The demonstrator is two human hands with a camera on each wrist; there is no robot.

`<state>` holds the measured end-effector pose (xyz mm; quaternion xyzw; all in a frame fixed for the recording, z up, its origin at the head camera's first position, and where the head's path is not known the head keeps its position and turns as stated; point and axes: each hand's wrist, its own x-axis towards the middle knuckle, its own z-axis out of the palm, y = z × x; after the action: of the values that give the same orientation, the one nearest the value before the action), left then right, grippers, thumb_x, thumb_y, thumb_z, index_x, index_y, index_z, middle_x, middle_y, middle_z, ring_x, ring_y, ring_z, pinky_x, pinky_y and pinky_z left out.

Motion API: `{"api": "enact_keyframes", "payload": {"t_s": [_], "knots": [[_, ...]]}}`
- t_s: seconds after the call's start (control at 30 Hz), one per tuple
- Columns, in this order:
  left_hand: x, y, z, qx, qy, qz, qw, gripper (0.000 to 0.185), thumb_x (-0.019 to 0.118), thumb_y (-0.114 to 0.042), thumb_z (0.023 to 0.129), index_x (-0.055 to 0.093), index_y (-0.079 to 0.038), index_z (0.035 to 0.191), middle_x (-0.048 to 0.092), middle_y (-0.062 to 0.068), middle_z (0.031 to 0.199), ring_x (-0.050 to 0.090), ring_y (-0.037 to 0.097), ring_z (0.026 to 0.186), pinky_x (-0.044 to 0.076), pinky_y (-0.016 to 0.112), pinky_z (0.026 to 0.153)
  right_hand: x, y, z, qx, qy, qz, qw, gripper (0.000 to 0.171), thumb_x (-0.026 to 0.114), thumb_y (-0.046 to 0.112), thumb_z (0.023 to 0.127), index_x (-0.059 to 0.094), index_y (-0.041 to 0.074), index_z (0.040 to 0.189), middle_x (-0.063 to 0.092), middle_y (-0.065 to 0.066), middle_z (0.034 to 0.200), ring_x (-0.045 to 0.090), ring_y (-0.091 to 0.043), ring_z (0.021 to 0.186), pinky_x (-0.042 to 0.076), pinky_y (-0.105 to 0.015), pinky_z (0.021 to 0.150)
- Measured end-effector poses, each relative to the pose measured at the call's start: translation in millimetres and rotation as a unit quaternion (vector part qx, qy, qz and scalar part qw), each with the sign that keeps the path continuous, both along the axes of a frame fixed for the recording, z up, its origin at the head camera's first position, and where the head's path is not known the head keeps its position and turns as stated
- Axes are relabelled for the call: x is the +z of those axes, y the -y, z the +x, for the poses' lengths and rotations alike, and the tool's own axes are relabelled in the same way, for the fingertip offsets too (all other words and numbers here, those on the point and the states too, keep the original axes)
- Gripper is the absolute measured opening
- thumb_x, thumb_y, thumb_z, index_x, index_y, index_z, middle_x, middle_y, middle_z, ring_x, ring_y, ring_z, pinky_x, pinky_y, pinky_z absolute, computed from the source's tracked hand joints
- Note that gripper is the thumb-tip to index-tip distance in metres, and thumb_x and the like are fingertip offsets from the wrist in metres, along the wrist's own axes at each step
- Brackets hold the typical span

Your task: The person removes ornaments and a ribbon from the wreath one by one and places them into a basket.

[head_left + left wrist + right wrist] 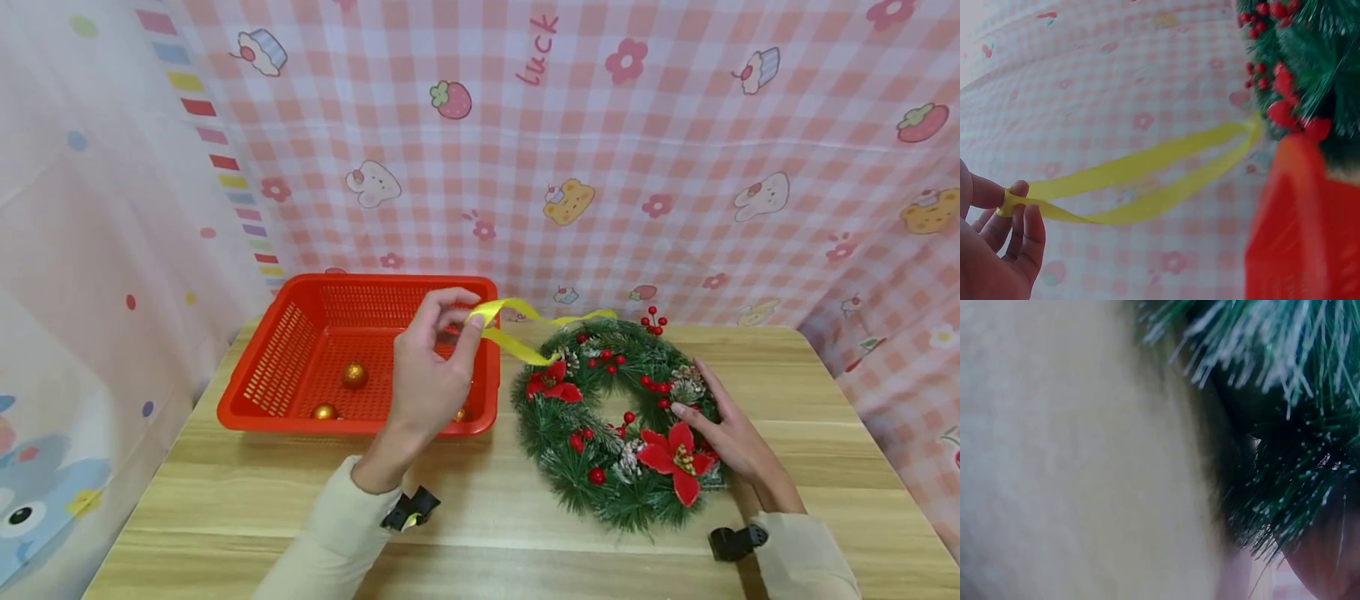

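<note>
A yellow ribbon [512,307] is pinched between the thumb and fingers of my left hand [429,379], raised over the right part of the red basket. In the left wrist view the ribbon [1129,172] stretches as a long loop from the fingertips to the wreath. The green Christmas wreath [551,450] lies on the table, with red berries, pinecones and red poinsettia flowers [682,462] on it. My right hand [738,442] grips the wreath's right side, thumb on top. Close-up needles [1285,487] partly hide that hand in the right wrist view.
The red plastic basket [300,425] stands left of the wreath, holding several gold balls, one of them a glittery ball [354,375]. Behind the wooden table [465,533] hangs a pink checked curtain [510,208]. Another pale curtain [90,250] hangs at the left.
</note>
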<state>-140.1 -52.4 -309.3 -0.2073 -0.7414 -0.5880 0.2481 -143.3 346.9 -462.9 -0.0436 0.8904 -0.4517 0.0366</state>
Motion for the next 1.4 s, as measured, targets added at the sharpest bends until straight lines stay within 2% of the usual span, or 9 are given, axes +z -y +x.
{"api": "enact_keyframes", "payload": {"t_s": [0.27, 0.57, 0.73, 0.83, 0.93, 1.1, 1.2, 1.3, 1.4], "knots": [[21.3, 33, -2.5, 0.040, -0.012, 0.018, 0.9990, 0.024, 0.060, -0.001, 0.095, 0.055, 0.001, 0.119, 0.071, 0.012, 0.086, 0.067, 0.016, 0.075, 0.057, 0.032, 0.073, 2.3, 1, -0.3, -0.001, 0.006, 0.005, 1.000, 0.080, 0.054, 0.041, 0.101, -0.005, 0.045, 0.156, -0.006, -0.013, 0.166, -0.003, -0.052, 0.147, 0.009, -0.081, 0.101], [48.1, 79, -3.4, 0.080, -0.034, 0.129, 0.9879, 0.024, 0.059, -0.001, 0.096, 0.052, -0.001, 0.119, 0.067, 0.013, 0.092, 0.066, 0.022, 0.086, 0.056, 0.024, 0.071, 1.5, 0, 0.9, -0.004, 0.006, 0.006, 1.000, 0.080, 0.053, 0.041, 0.101, -0.005, 0.045, 0.155, -0.006, -0.012, 0.166, -0.003, -0.053, 0.146, 0.009, -0.081, 0.101], [59.3, 104, -1.5, 0.143, -0.027, 0.115, 0.9826, 0.026, 0.058, -0.008, 0.099, 0.051, -0.007, 0.124, 0.069, 0.005, 0.098, 0.066, 0.021, 0.091, 0.055, 0.022, 0.077, 1.1, -1, 1.0, -0.004, 0.006, 0.006, 1.000, 0.080, 0.054, 0.041, 0.101, -0.005, 0.046, 0.155, -0.006, -0.012, 0.166, -0.003, -0.053, 0.146, 0.009, -0.081, 0.101], [63.7, 116, -0.1, 0.157, -0.023, 0.130, 0.9786, 0.026, 0.059, -0.010, 0.098, 0.052, -0.008, 0.123, 0.070, 0.006, 0.098, 0.067, 0.022, 0.090, 0.055, 0.022, 0.078, 1.3, 0, 0.8, -0.003, 0.007, 0.006, 1.000, 0.080, 0.054, 0.041, 0.101, -0.005, 0.045, 0.155, -0.006, -0.013, 0.166, -0.003, -0.053, 0.147, 0.009, -0.081, 0.101], [68.3, 128, 1.3, 0.162, -0.045, 0.172, 0.9708, 0.024, 0.060, -0.007, 0.096, 0.054, -0.006, 0.120, 0.070, 0.011, 0.097, 0.068, 0.023, 0.088, 0.056, 0.021, 0.076, 1.8, 1, 0.8, -0.002, 0.009, 0.005, 1.000, 0.080, 0.054, 0.041, 0.101, -0.006, 0.045, 0.155, -0.007, -0.013, 0.166, -0.003, -0.052, 0.147, 0.009, -0.081, 0.101], [75.9, 144, 3.0, 0.162, -0.068, 0.258, 0.9501, 0.024, 0.064, -0.002, 0.093, 0.055, -0.001, 0.115, 0.069, 0.018, 0.092, 0.067, 0.028, 0.086, 0.056, 0.024, 0.071, 2.3, 0, 2.1, -0.003, 0.005, 0.004, 1.000, 0.080, 0.054, 0.040, 0.101, -0.006, 0.045, 0.155, -0.007, -0.013, 0.166, -0.004, -0.053, 0.146, 0.009, -0.081, 0.100], [73.9, 148, 4.4, 0.181, -0.043, 0.229, 0.9555, 0.025, 0.063, -0.005, 0.094, 0.056, -0.004, 0.117, 0.069, 0.016, 0.096, 0.067, 0.027, 0.088, 0.056, 0.024, 0.072, 2.3, 0, 2.7, -0.003, 0.002, 0.003, 1.000, 0.081, 0.054, 0.039, 0.101, -0.006, 0.044, 0.156, -0.006, -0.014, 0.166, -0.003, -0.053, 0.147, 0.009, -0.081, 0.100], [66.5, 147, 5.9, 0.206, 0.005, 0.140, 0.9685, 0.027, 0.061, -0.010, 0.097, 0.055, -0.008, 0.122, 0.070, 0.009, 0.102, 0.066, 0.022, 0.092, 0.055, 0.020, 0.075, 2.1, 0, 2.5, -0.003, 0.002, 0.004, 1.000, 0.081, 0.054, 0.039, 0.101, -0.005, 0.044, 0.156, -0.006, -0.014, 0.166, -0.003, -0.053, 0.147, 0.009, -0.081, 0.101], [56.4, 144, 6.1, 0.212, 0.038, 0.055, 0.9751, 0.026, 0.058, -0.014, 0.099, 0.054, -0.011, 0.124, 0.070, 0.000, 0.101, 0.065, 0.017, 0.090, 0.054, 0.017, 0.075, 2.0, 1, 1.9, -0.004, 0.005, 0.004, 1.000, 0.081, 0.054, 0.040, 0.101, -0.006, 0.045, 0.155, -0.007, -0.014, 0.166, -0.003, -0.053, 0.147, 0.009, -0.081, 0.101]]}}
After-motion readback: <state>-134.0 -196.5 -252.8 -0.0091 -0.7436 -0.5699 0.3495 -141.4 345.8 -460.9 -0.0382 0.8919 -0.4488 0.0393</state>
